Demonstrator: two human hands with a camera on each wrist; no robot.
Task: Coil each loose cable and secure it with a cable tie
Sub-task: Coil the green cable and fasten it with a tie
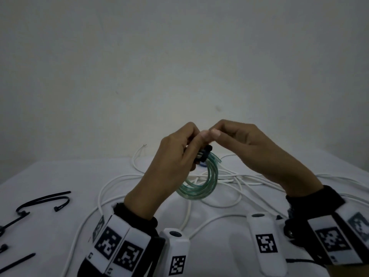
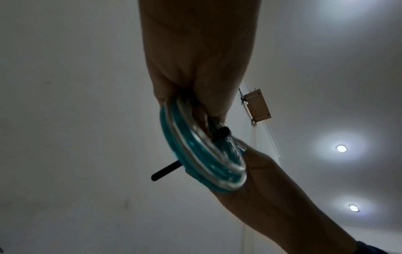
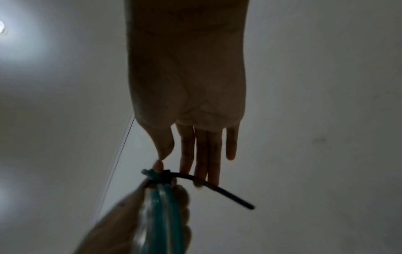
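Up above the tabletop [image 1: 50, 176], your left hand [image 1: 175, 156] clamps its grip on the teal cable coil [image 1: 199, 186]. Your right hand [image 1: 245, 144] pinches the black cable tie [image 3: 219, 189] wrapped around the coil's top. White cables [image 1: 239, 182] sprawl below.

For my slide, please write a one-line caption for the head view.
Left hand holds a green cable coil while both hands work a black cable tie around it.
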